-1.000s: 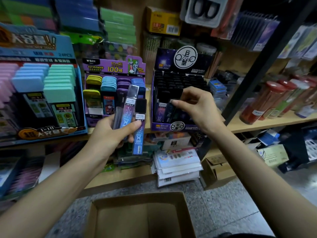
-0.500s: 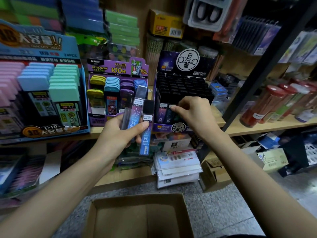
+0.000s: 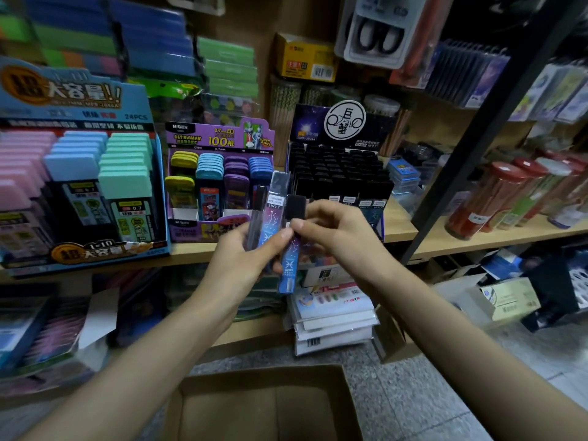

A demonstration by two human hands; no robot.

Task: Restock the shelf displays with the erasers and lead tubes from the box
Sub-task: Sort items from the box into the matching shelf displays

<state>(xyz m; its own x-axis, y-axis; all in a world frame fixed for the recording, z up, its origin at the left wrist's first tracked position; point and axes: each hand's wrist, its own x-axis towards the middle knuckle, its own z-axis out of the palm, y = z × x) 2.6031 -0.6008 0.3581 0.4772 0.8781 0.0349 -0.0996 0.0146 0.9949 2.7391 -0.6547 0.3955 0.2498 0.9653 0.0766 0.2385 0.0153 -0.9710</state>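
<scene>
Left hand (image 3: 241, 249) grips a fan of lead tubes (image 3: 271, 214) before the black display (image 3: 340, 173); right hand (image 3: 343, 230) pinches the rightmost tube (image 3: 291, 261) just below its cap.

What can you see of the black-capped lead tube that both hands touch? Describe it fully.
The lead tube is a slim, flat case, plastic by its look, blue shading to purple, printed with a white constellation and small labels. A black cap tops it. It stands nearly upright, slightly tilted, in front of the shelf. The right hand pinches it just below the cap. The left hand grips its middle beside two more tubes. Its lower end hangs free.
</scene>
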